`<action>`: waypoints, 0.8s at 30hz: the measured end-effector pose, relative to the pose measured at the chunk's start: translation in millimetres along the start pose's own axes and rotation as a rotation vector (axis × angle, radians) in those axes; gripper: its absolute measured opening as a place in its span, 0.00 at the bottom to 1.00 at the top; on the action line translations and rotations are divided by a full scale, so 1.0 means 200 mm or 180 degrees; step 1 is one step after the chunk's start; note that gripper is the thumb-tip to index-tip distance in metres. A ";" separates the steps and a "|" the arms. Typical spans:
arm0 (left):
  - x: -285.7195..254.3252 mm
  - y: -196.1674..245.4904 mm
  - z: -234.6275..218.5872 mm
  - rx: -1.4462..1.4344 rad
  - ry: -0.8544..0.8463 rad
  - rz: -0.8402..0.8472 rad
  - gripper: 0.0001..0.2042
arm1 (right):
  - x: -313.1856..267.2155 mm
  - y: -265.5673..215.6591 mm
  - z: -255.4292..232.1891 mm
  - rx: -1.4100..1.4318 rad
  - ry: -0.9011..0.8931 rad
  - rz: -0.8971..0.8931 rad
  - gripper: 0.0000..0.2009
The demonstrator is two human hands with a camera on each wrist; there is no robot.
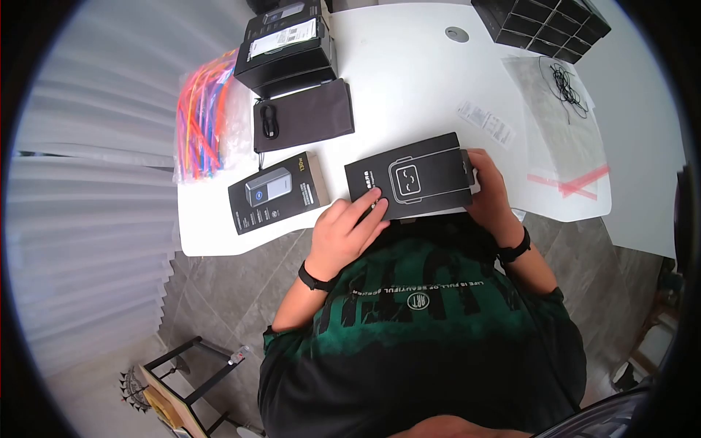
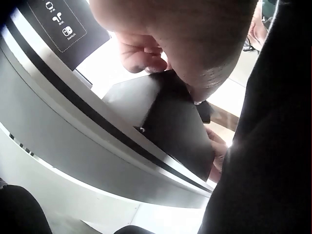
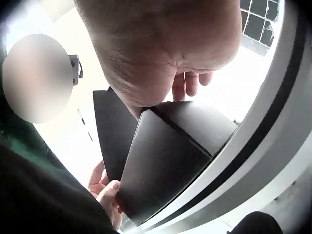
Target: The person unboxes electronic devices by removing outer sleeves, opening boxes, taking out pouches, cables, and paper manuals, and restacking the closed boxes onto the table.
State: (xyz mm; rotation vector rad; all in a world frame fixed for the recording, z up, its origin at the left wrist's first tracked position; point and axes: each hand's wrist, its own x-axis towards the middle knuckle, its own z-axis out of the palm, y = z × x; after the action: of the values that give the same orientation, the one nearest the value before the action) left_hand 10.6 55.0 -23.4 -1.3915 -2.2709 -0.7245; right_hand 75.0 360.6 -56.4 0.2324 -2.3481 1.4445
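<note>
A black box (image 1: 442, 179) with a line drawing of a square device lies near the table's front edge. My left hand (image 1: 345, 232) grips its near left corner, with fingers spread over the printed top. In the right wrist view, the left thumb (image 3: 109, 190) shows at the edge of the box. My right hand (image 1: 491, 193) holds the right end, where a small end flap (image 1: 465, 168) stands out. Seen from the right wrist, a dark panel (image 3: 114, 126) juts from the box beside that hand. Left of my left hand lies another black box (image 1: 281, 193) picturing a grey device.
Behind are a dark pouch (image 1: 314, 117) with a coiled black cable (image 1: 269, 122), stacked boxes (image 1: 288, 62) and bagged colourful strips (image 1: 204, 120). A label sheet (image 1: 485, 124), a plastic bag (image 1: 544, 109) with black cord (image 1: 566, 87), and a block of black boxes (image 1: 544, 25) are at right.
</note>
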 end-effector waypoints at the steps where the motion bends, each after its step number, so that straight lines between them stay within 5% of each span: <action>1: 0.01 0.02 0.00 -0.0002 0.0052 -0.0096 0.19 | -0.01 0.01 0.02 -0.0009 0.0009 -0.0001 0.30; 3: 0.01 0.00 0.01 -0.0002 0.0070 -0.0068 0.20 | -0.05 0.00 0.05 0.0771 0.0574 -0.0012 0.31; 6: 0.01 0.00 0.00 -0.0034 0.0027 -0.0026 0.20 | -0.05 -0.02 0.02 0.1291 0.0481 0.0099 0.31; 9: 0.02 0.00 0.00 -0.0091 -0.0042 -0.0032 0.20 | -0.05 -0.06 -0.08 0.0355 -0.0076 -0.0028 0.28; 12: 0.02 0.00 -0.01 -0.0178 -0.0058 -0.0111 0.20 | -0.09 -0.02 -0.11 0.0732 -0.0216 0.0158 0.27; 24: 0.02 -0.02 -0.06 -0.0474 -0.0224 -0.0150 0.19 | -0.08 -0.02 -0.09 0.0587 -0.0027 0.0374 0.15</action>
State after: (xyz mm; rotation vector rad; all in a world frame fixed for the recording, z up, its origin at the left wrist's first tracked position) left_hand 6.1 50.0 -12.9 -1.4552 -2.3525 -0.8894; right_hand 96.2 374.2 -52.2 0.1514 -2.2695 1.7214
